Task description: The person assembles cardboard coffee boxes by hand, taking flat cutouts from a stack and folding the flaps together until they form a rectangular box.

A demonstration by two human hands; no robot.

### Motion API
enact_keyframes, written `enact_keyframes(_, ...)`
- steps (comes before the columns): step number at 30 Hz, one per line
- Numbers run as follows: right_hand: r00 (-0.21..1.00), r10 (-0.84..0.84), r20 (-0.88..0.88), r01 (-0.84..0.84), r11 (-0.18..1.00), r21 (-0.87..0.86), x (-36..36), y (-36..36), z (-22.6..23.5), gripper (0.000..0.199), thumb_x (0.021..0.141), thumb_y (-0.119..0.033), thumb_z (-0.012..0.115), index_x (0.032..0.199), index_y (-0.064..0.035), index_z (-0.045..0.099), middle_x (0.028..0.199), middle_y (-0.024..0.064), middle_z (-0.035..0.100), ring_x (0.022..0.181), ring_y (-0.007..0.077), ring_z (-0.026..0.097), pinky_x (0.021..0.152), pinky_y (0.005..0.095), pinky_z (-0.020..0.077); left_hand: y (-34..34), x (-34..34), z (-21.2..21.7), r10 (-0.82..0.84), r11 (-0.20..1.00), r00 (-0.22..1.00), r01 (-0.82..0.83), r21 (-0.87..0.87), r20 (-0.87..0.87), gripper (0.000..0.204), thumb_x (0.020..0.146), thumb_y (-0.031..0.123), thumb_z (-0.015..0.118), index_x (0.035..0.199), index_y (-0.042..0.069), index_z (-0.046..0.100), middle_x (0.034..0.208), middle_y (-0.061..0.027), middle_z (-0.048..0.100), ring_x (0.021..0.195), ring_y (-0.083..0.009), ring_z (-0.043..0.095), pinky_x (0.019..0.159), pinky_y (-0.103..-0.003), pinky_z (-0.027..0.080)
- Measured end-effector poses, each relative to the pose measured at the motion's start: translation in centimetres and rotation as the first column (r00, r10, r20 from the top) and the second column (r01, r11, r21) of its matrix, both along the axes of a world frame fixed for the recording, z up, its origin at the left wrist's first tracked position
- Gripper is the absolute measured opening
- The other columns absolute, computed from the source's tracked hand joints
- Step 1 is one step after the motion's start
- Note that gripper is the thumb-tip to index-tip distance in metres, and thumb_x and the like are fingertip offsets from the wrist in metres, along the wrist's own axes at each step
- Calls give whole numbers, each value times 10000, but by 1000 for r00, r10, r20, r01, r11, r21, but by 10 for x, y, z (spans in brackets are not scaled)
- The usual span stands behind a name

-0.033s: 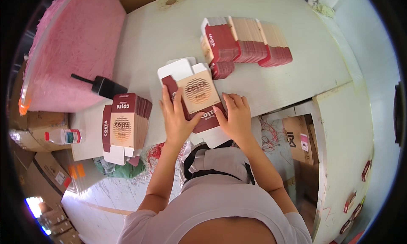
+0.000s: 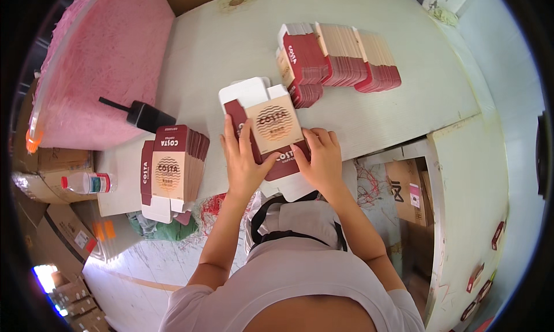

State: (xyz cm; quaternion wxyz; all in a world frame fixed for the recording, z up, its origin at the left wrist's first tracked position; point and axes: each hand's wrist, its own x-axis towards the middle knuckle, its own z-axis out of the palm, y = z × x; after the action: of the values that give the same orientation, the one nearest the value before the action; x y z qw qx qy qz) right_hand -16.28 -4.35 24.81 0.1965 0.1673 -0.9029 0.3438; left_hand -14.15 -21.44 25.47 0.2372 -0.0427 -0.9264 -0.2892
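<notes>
carton (image 2: 276, 122) on desk (image 2: 213, 49), printed face up
left hand (image 2: 243, 166) and right hand (image 2: 323, 163) rest spread on it, both unclenched.

A pale, smooth-topped table (image 2: 231, 49) with a brown blotch (image 2: 236, 2) at its far side is stretching across the scene. At left, a large clear-walled bin of pink shreds (image 2: 109, 72) is standing on it, with a black handheld device with an antenna (image 2: 147, 117) lying just beside. Nearer, a thick stack of maroon-and-cream cardboard cartons (image 2: 173, 167) is resting at the near edge. In the middle, a flattened maroon-and-cream cardboard carton with white flaps (image 2: 274, 124) is lying; at far right, three bunches of maroon-and-cream folded cartons (image 2: 346, 66) are forming a row.
</notes>
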Motion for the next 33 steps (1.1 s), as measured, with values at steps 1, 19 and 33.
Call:
enact_keyframes(1, 1000, 23, 11, -22, 1000, -6, -1, -2, -1, 355, 736, -223, 628, 979, 26, 558, 924, 141, 552, 825, 313, 502, 709, 401, 420, 0, 3, 0, 3, 999, 1000, -2, 49, -29, 835, 558, 196, 802, 1254, 29, 372, 1374, -272, 182, 1240, -430, 265, 971, -522, 287)
enact_keyframes(19, 980, 123, -155, -141, 983, -116, 9, 47, 73, 376, 804, -42, 537, 1175, -3, 491, 1297, 221, 339, 1079, 313, 437, 860, 357, 393, 35, 18, 57, -450, 309, 893, 189, 932, -32, 538, 822, -72, 478, 1316, -38, 267, 1236, -115, 438, 1122, -161, 443, 958, -289, 344)
enact_keyframes(33, 982, 161, -100, -189, 863, -469, 32, 65, 67, 61, 824, -86, 523, 844, -28, 526, 1327, 304, 276, 1211, 318, 340, 947, 395, 301, 50, 14, 62, -592, 724, 746, 326, 609, 305, 850, 695, 278, 725, 1257, -103, 214, 1075, -218, 530, 987, -310, 545, 851, -344, 421)
